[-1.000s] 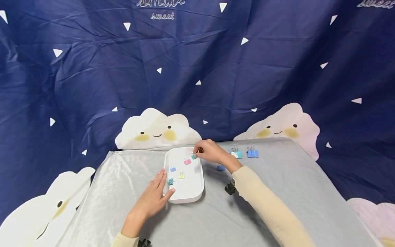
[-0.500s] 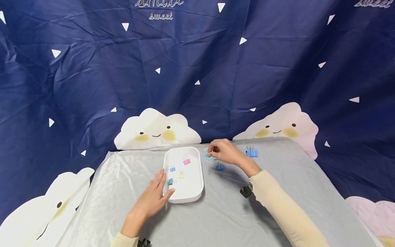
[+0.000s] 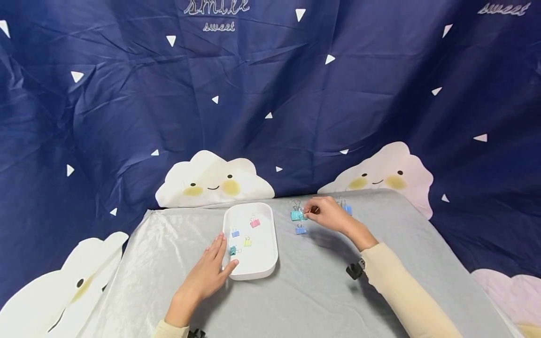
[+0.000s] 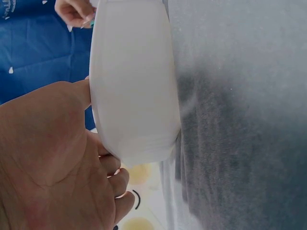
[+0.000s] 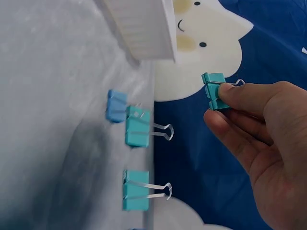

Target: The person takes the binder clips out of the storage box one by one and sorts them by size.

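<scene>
My right hand (image 3: 327, 213) pinches a small teal binder clip (image 5: 215, 90) between thumb and fingers, raised above the cloth. In the head view it overlaps the larger teal binder clips standing to the right of the white tray (image 3: 253, 272). The right wrist view shows two of these, one teal clip (image 5: 138, 127) beside a small blue clip (image 5: 116, 106) and another teal clip (image 5: 136, 191) apart. My left hand (image 3: 207, 270) lies along the tray's left side, fingers straight, thumb at the rim. Inside the tray are small pink (image 3: 255, 223), blue (image 3: 235, 233), yellow (image 3: 247, 242) and teal (image 3: 233, 250) clips.
A larger blue binder clip (image 3: 347, 209) stands at the back right, partly hidden behind the right hand. Grey cloth (image 3: 287, 300) covers the table. Just past its back edge hangs a dark blue curtain (image 3: 270, 84) with white clouds.
My right hand has moved right, from the tray's far right corner to the larger clips, carrying the small teal clip out. The left hand stays against the tray.
</scene>
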Available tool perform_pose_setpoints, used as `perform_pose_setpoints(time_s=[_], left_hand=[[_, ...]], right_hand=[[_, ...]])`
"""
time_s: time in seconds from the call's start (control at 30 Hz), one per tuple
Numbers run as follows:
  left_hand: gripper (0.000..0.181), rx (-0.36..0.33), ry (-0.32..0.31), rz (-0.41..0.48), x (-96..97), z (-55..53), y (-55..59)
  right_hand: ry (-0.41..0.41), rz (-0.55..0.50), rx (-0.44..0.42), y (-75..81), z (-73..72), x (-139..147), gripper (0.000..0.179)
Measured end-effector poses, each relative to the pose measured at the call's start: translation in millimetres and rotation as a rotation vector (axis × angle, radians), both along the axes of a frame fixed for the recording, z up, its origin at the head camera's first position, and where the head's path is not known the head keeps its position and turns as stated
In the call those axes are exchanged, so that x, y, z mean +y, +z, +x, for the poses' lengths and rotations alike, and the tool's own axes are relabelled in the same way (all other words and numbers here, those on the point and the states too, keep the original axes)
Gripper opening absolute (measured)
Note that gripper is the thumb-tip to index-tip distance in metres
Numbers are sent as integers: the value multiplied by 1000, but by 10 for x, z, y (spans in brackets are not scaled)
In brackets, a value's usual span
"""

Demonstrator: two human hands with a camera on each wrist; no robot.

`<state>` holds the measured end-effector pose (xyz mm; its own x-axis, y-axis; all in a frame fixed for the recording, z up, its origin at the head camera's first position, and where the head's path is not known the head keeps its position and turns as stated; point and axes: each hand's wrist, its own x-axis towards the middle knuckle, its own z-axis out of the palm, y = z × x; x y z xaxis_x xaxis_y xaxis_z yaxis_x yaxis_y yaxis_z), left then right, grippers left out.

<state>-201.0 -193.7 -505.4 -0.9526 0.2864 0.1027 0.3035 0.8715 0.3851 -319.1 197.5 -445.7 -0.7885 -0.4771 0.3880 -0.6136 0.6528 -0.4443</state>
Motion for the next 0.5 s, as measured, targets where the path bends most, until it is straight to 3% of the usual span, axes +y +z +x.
perform_pose_setpoints(time_s=[0.5], left_hand=[[85,35,-5,15,-12,9,-35]], right_hand=[[-91,-43,-134,-378,12,437,3]])
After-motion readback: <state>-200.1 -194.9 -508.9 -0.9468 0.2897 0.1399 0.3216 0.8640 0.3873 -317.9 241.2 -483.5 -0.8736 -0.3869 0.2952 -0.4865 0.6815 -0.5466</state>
